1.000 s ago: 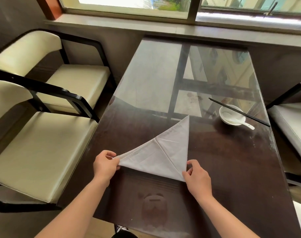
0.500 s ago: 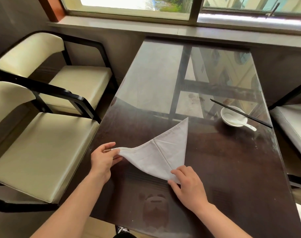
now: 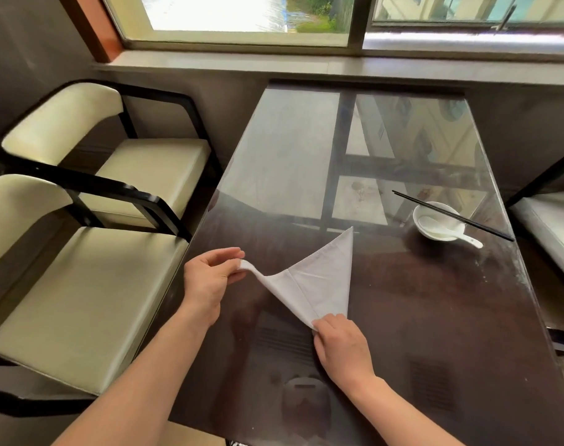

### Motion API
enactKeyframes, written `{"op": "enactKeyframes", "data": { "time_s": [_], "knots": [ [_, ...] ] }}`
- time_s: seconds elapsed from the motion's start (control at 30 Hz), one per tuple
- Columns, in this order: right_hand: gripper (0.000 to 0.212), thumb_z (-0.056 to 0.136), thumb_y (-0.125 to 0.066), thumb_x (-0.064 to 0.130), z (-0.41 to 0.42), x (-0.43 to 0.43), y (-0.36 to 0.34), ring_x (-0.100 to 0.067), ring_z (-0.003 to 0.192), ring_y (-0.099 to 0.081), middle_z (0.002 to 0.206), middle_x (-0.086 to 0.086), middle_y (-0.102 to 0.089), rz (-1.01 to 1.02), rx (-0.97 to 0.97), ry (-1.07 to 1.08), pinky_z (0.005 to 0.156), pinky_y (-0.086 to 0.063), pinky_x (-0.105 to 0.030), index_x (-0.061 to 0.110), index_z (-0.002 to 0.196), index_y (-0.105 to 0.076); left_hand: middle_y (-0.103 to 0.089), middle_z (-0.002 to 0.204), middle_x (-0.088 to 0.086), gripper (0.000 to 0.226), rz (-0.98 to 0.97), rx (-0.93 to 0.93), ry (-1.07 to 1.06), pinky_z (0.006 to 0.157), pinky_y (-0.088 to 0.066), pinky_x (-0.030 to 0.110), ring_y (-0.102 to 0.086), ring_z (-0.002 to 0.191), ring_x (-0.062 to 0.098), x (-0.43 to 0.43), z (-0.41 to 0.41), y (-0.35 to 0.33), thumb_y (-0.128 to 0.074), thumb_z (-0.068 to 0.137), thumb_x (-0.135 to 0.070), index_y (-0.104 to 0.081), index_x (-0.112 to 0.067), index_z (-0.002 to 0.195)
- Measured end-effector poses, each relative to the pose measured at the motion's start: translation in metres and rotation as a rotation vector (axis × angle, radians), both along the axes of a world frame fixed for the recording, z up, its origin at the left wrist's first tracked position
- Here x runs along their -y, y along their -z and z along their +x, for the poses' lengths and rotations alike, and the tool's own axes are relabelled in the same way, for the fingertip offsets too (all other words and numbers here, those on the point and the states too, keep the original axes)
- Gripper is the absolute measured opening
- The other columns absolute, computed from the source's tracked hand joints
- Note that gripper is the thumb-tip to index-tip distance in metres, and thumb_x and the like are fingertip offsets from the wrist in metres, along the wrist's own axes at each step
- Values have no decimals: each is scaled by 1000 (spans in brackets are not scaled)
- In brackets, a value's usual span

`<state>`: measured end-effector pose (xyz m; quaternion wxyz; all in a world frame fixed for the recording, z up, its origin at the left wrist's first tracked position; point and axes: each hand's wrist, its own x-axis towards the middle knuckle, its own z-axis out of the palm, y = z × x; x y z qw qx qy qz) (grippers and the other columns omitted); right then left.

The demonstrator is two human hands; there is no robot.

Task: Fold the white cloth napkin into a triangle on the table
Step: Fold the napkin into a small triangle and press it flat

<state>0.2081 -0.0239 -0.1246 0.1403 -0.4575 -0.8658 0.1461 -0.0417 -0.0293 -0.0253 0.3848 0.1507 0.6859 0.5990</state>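
The white cloth napkin (image 3: 322, 278), folded into a triangle with a crease down its middle, lies on the dark glass-topped table (image 3: 435, 317). My left hand (image 3: 211, 278) pinches the napkin's left corner and holds it lifted off the table, so the left flap sags. My right hand (image 3: 341, 346) presses down on the napkin's near corner, fingers bent over the cloth. The far tip of the napkin points away from me and rests flat.
A white bowl (image 3: 438, 222) with a white spoon (image 3: 467, 239) in it stands at the right, black chopsticks (image 3: 451, 215) laid across its rim. Two cream chairs (image 3: 81, 278) stand along the table's left edge, another chair (image 3: 554, 226) at the right.
My left hand has lifted the napkin's left corner off the table. My right hand slid left along the near edge and now holds the near corner down.
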Motion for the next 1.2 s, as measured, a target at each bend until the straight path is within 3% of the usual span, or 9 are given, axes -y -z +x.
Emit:
{"op": "enactKeyframes", "data": {
  "time_s": [0.17,0.27,0.4,0.47,0.6,0.73,0.83,1.0,1.2],
  "knots": [
    [12,77,-79,14,3,-2,-7,-17,65,-62,73,8,-67,-126,-62,87,57,-55,-31,22,80,-70,-76,99,13,42,8,-112,150,86,-58,33,-72,97,27,-13,-2,-4,-64,76,23,-73,-4,107],
    [4,86,-70,17,3,-5,-13,-17,72,-64,80,6,-70,-192,-102,124,65,-55,-28,20,87,-72,-77,94,5,34,-21,-277,213,82,-58,24,-73,93,19,-26,-1,-7,-77,75,10,-76,-11,102],
    [5,91,-66,25,3,-6,-22,-7,70,-49,85,7,-69,-249,-129,181,61,-27,-4,21,89,-69,-77,90,-1,28,-50,-393,286,85,-58,30,-73,89,14,-52,2,-16,-82,76,0,-78,-17,98],
    [8,87,-71,30,5,-8,-23,-7,68,-46,82,8,-68,-280,-139,208,58,-22,-5,24,86,-66,-77,89,-2,27,-51,-433,317,81,-59,28,-73,88,15,-67,6,-19,-82,76,-2,-78,-18,98],
    [17,89,-68,38,9,-9,-24,-9,77,-52,94,11,-70,-363,-99,218,57,-25,-6,28,102,-65,-77,84,-3,24,-8,-478,381,78,-57,23,-73,82,11,-98,22,-24,-80,77,-1,-78,-18,93],
    [15,96,-56,36,14,-11,-22,-14,91,-66,100,10,-73,-443,-111,304,66,-41,-20,30,108,-61,-76,86,6,27,4,-479,490,80,-55,22,-69,79,12,-130,40,-22,-76,77,2,-77,-20,93],
    [15,96,-57,37,16,-14,-23,-14,87,-67,98,12,-73,-514,-146,378,75,-50,-28,31,109,-61,-73,93,12,30,-29,-461,551,78,-55,23,-68,81,19,-154,52,-15,-77,78,-1,-76,-24,96],
    [25,95,-56,41,19,-17,-22,-12,80,-61,86,18,-61,-570,-152,393,70,-42,-24,32,118,-56,-72,98,17,30,-90,-382,591,77,-55,29,-67,84,19,-183,73,4,-77,78,-1,-74,-27,92],
    [32,90,-55,41,18,-20,-22,-26,103,-67,110,6,-72,-627,-97,420,77,-47,-36,35,121,-48,-71,93,12,25,-145,-303,596,70,-52,23,-65,79,17,-204,98,29,-79,77,0,-75,-20,91]
  ]
}}
